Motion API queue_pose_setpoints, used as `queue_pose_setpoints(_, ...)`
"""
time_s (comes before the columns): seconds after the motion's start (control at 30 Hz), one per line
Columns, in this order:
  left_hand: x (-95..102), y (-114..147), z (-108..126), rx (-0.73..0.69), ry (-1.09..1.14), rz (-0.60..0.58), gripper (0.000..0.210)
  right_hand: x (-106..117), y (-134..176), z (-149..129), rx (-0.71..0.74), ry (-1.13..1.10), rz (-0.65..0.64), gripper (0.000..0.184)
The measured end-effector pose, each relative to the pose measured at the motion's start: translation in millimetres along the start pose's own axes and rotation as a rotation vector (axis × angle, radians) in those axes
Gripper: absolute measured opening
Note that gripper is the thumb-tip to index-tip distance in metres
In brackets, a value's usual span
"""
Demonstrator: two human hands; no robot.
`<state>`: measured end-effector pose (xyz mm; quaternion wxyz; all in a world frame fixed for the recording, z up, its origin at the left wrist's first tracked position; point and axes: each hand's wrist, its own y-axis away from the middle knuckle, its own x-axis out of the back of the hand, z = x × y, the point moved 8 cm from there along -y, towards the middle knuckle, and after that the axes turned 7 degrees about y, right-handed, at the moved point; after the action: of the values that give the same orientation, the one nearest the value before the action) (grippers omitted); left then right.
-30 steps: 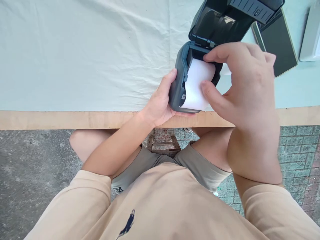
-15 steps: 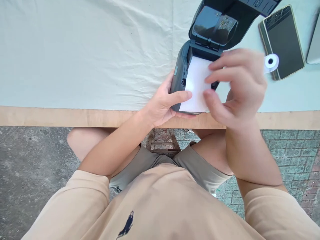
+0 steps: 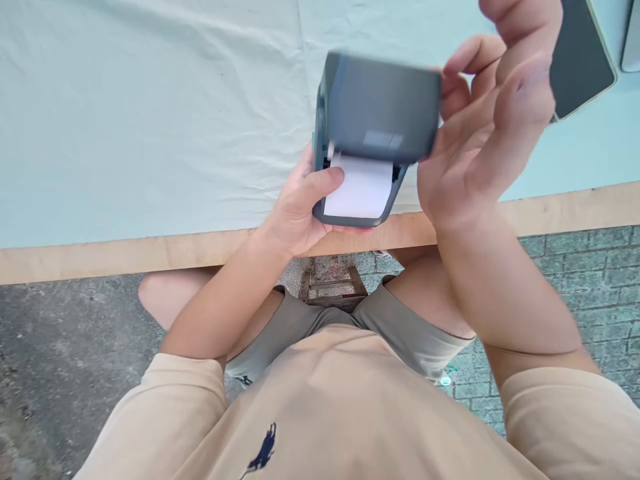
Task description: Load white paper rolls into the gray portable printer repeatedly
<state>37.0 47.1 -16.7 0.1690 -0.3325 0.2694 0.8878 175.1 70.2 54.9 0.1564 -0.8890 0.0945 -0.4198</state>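
At the centre of the frame, a small grey printer (image 3: pixel 370 127) sits at the near edge of the bench (image 3: pixel 150 250). The left hand (image 3: pixel 300 210) grips its left side, thumb across the front, apparently to steady it. A strip of white paper (image 3: pixel 359 195) shows under the nearly lowered lid (image 3: pixel 383 107). The right hand (image 3: pixel 480 133), fingers loosely spread, touches the lid's right side. A phone (image 3: pixel 580 60) lies at upper right.

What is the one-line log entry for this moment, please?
left hand: holds printer | right hand: on lid | paper: sticks out | phone: on table
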Motion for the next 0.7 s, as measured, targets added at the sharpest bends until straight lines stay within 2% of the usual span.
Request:
queue_pose_setpoints(0.1,0.4,2,1,-0.017,-0.027,0.007,0.058,-5,0,7,-0.094,-0.239,0.007,0.055)
queue_pose_setpoints(0.23,3.2,4,-2,0.014,-0.073,0.025,0.068,-17,-2,0,-0.068,-0.415,-0.12,0.035)
queue_pose_setpoints(0.33,5.0,3,-2,0.007,-0.039,0.032,0.064,-28,-2,-3,-0.079,-0.518,-0.269,0.051)
queue_pose_setpoints(0.47,0.2,1,-1,0.002,0.059,-0.026,0.042,-38,0,-4,-0.07,-0.545,-0.422,0.061)
queue_pose_setpoints(0.57,-5.7,0,2,-0.011,0.098,-0.066,0.032,-37,0,-7,-0.079,-0.638,-0.435,0.063)
queue_pose_setpoints(0.7,-9.0,0,2,0.026,0.076,-0.058,0.059,-31,-1,-10,-0.099,-0.725,-0.392,0.056)
